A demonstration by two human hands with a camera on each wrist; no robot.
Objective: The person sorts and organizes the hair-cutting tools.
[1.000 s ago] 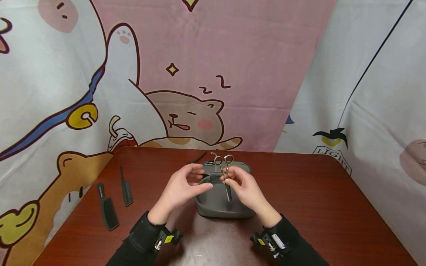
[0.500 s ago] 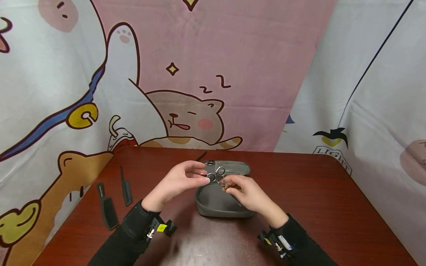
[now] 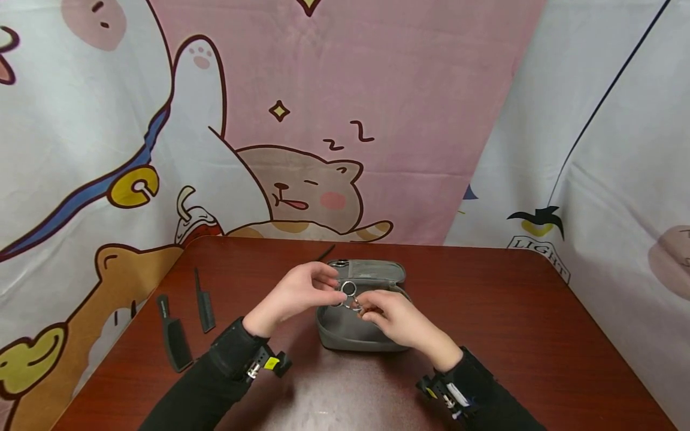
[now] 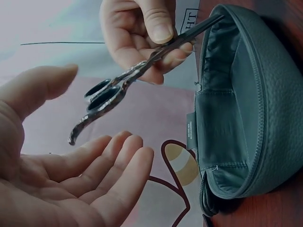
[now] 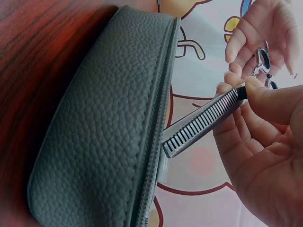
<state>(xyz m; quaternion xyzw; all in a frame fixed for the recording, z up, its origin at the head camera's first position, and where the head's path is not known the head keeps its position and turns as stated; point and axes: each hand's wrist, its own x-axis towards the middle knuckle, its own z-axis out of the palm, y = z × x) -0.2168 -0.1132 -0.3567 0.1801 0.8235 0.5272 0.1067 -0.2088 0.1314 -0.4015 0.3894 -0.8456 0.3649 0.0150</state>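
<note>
My right hand [image 3: 396,317] pinches a pair of thinning shears [image 5: 203,123] between thumb and fingers near the pivot. The toothed blade shows in the right wrist view, its tip at the zipped rim of an open grey-green case [image 3: 358,342]. The silvery finger rings point toward my left hand [image 3: 296,293]. In the left wrist view, that left hand's fingers are spread and relaxed around the tail end of the shears [image 4: 189,35], with a gap between. The case [image 4: 284,94] has a dark lining and a small label on its inner edge.
Two dark combs with handles lie at the table's left, a wide one [image 3: 176,344] and a narrow one [image 3: 205,311]. Behind the case, a thin dark rod [image 3: 326,252] is partly hidden. The case lid [image 3: 377,270] is folded back. A printed cloth hangs behind the table [image 3: 485,311].
The shears have tipped from rings-up to rings pointing left and come lower over the case. My right hand has turned with them and moved slightly down; my left hand has shifted a little.
</note>
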